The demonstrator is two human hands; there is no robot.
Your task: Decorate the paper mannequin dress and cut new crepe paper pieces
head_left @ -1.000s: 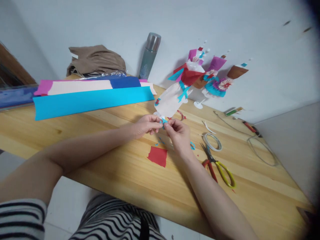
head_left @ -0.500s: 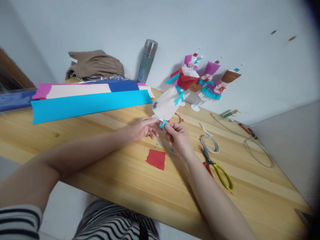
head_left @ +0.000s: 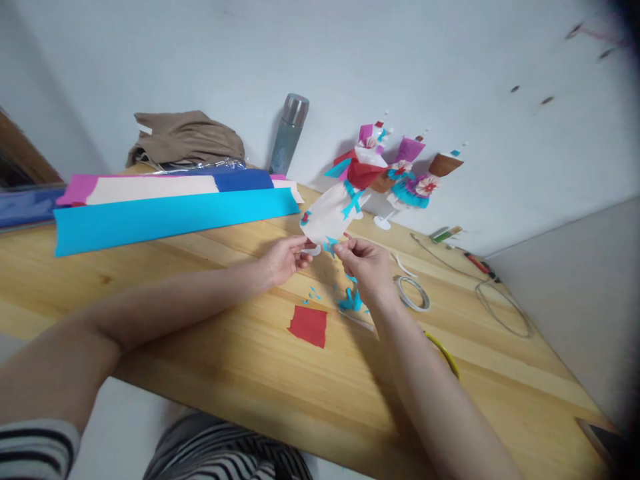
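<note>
A crepe-paper figure with a white skirt (head_left: 325,213), a red top (head_left: 363,172) and a blue ribbon bow stands tilted in front of me. My left hand (head_left: 286,260) has its thumb and fingers closed on the skirt's lower left edge, beside a white round base (head_left: 311,251). At the lower right hem, my right hand (head_left: 369,265) pinches a small blue paper piece (head_left: 331,245) against or very near the skirt. Blue paper scraps (head_left: 351,300) and a red paper square (head_left: 308,326) lie below the hands.
Behind stand several similar paper figures (head_left: 413,190) and a flask (head_left: 290,137). Rolled crepe paper (head_left: 175,217) and brown cloth (head_left: 187,137) lie left. To the right are a tape roll (head_left: 414,294), a cable (head_left: 480,293) and yellow-handled scissors (head_left: 445,353), partly behind my forearm.
My left hand has gone from stretched fingers by the hem to gripping the skirt's edge. The blue piece looks more spread out in my right fingers. My right forearm now covers most of the scissors.
</note>
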